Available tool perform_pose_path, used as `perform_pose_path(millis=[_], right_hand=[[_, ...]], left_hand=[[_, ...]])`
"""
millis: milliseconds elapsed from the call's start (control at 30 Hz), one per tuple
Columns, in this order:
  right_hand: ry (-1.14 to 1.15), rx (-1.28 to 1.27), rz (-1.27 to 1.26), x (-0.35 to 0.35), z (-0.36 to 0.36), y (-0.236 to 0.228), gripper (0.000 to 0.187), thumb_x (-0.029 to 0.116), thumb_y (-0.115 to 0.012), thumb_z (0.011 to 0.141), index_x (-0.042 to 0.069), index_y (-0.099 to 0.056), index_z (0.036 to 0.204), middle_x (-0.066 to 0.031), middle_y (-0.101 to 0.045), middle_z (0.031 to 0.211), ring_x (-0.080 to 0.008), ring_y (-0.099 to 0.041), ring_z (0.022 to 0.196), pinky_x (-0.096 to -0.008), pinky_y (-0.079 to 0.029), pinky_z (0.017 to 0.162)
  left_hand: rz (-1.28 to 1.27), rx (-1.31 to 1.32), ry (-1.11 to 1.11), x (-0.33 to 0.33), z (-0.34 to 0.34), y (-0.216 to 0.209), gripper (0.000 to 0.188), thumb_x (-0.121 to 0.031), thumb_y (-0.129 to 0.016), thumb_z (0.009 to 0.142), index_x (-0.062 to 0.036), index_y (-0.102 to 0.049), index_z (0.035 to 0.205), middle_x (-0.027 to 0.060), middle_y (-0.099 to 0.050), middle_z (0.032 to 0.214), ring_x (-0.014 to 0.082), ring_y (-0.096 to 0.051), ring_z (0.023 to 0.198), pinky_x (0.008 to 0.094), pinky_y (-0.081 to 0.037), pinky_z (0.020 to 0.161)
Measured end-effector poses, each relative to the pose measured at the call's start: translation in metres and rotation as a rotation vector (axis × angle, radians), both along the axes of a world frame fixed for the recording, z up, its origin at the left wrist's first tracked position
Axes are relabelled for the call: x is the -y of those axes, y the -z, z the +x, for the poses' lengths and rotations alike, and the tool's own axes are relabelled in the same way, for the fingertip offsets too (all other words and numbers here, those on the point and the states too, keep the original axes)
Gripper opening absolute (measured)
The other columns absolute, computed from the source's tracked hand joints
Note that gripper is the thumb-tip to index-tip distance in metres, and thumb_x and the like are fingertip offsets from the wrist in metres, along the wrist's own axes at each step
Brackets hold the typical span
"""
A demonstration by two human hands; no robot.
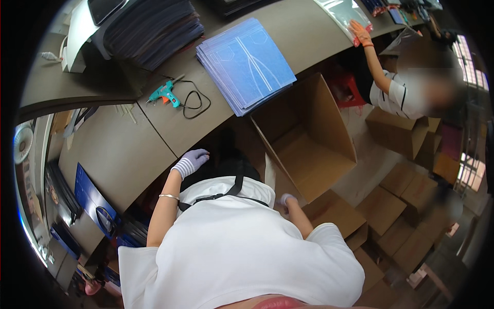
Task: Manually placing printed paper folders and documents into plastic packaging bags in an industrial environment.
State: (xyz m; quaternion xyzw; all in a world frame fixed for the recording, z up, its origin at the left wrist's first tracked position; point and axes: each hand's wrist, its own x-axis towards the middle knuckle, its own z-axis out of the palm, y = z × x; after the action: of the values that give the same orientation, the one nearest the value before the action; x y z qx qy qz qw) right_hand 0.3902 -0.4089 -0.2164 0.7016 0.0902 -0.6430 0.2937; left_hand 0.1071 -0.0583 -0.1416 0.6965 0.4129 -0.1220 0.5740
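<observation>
at the edge of the grey-brown surface [128,147], in the head view, we have our left hand [190,161] in a striped lavender glove, its fingers loosely bent with nothing visible in them; whether they touch the edge we cannot tell. our right hand [289,199] is low at our side near the open carton [324,123], half hidden, so we cannot tell whether its fingers grip anything. the stack of blue printed sheets [247,67] lies ahead of us on the surface, near the carton.

as we judge it, the sheets are gathered into a rough pile, some edges uneven, and none shows inside the carton; how much is left we cannot tell. the teal glue gun [165,94] lies left of the stack, touched by neither hand.
</observation>
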Motion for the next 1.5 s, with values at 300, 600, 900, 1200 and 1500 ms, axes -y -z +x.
perform_pose_path(millis=[300,600,900,1200,1500], right_hand=[[0.203,0.495,1.597,-0.249,0.134,-0.048,0.027,0.023,-0.054,0.086,0.003,-0.057,0.103,-0.0187,-0.062,0.095,-0.0318,-0.060,0.087,-0.0351,-0.047,0.077],[-0.272,0.504,1.148,-0.445,0.155,-0.047,0.072,0.054,-0.063,0.071,0.000,-0.048,0.116,-0.0253,-0.058,0.106,-0.0397,-0.056,0.098,-0.0433,-0.044,0.086],[0.355,-0.062,1.199,-0.342,0.112,-0.003,0.068,0.038,-0.076,0.068,-0.006,-0.052,0.113,-0.0162,-0.058,0.110,-0.0225,-0.057,0.094,-0.0323,-0.043,0.086],[0.828,-0.397,0.903,-0.244,0.056,-0.004,0.083,0.029,-0.079,0.065,-0.002,-0.036,0.128,-0.0127,-0.049,0.122,-0.0265,-0.048,0.110,-0.0377,-0.040,0.094],[1.063,-0.322,0.956,-0.271,0.047,-0.013,0.058,0.022,-0.077,0.068,0.000,-0.049,0.115,-0.0094,-0.058,0.101,-0.0246,-0.056,0.092,-0.0395,-0.045,0.086]], left_hand=[[0.047,0.130,-0.387,-0.033,0.015,0.031,0.028,-0.020,-0.052,0.089,0.0039,-0.058,0.103,0.0104,-0.064,0.089,0.0166,-0.060,0.079,0.0270,-0.048,0.073],[-0.399,0.124,-0.768,-0.081,0.152,0.041,0.056,-0.048,-0.060,0.080,-0.0018,-0.048,0.109,0.0087,-0.053,0.111,0.0192,-0.052,0.098,0.0307,-0.045,0.078],[-0.315,0.024,-0.801,-0.088,0.125,0.053,0.087,-0.051,-0.073,0.061,0.0097,-0.047,0.118,0.0260,-0.057,0.108,0.0321,-0.057,0.099,0.0354,-0.045,0.086],[0.002,-0.101,-0.517,-0.011,0.067,0.059,0.081,-0.042,-0.075,0.060,0.0030,-0.045,0.120,0.0230,-0.057,0.111,0.0348,-0.055,0.103,0.0368,-0.044,0.089],[0.069,-0.123,-0.413,0.021,0.027,0.060,0.074,-0.052,-0.068,0.068,0.0027,-0.050,0.114,0.0204,-0.055,0.114,0.0281,-0.052,0.109,0.0359,-0.040,0.092]])
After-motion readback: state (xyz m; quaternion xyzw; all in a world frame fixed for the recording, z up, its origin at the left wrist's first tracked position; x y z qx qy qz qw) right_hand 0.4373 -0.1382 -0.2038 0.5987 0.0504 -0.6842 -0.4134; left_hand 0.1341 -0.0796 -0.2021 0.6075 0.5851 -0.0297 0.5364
